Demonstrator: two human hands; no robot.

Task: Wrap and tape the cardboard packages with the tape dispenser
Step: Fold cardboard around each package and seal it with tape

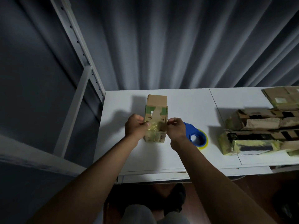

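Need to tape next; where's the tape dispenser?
The blue tape dispenser lies on the white table, just right of the right hand, left of the stacked packages.

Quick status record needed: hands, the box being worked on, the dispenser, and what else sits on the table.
left hand: pinches a strip of clear yellowish tape
right hand: pinches the strip's other end
small brown cardboard box: on white table, far flap open, strip stretched over it
blue tape dispenser: on table, right of box, unheld
stack of taped cardboard packages: table's right side
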